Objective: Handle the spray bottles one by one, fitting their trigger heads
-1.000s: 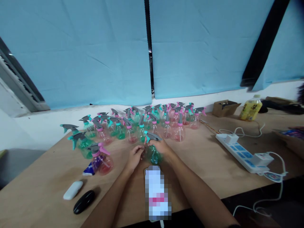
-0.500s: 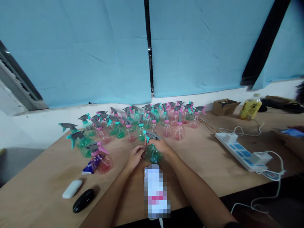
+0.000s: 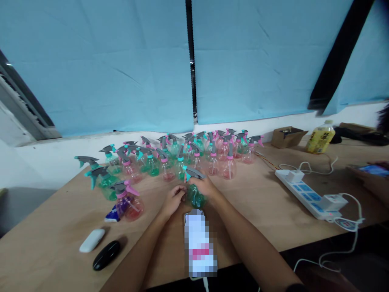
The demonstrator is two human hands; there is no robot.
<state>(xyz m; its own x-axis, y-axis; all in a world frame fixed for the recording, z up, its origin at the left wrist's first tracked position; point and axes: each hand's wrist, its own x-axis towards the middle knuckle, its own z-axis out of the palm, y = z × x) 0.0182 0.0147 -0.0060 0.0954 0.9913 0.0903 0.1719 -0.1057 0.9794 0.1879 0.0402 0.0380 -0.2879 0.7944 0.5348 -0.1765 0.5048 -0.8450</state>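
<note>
My right hand [image 3: 206,186] is wrapped round the neck of a small green spray bottle [image 3: 194,196] with a grey and teal trigger head, standing on the wooden table [image 3: 258,202]. My left hand [image 3: 173,199] rests against the bottle's left side with its fingers curled at the body. Behind them stand several green and pink spray bottles [image 3: 182,156] in a crowd along the table's back edge. A pink bottle [image 3: 129,202] lies nearest on the left.
A phone with a blurred screen [image 3: 200,243] lies between my forearms. A white case [image 3: 92,240] and a black case [image 3: 106,254] sit front left. A white power strip [image 3: 310,194] with cables, a cardboard box [image 3: 287,137] and a yellow drink bottle [image 3: 320,138] are at right.
Almost nothing has moved; both hands stay on the green bottle, and the view has shifted slightly.
</note>
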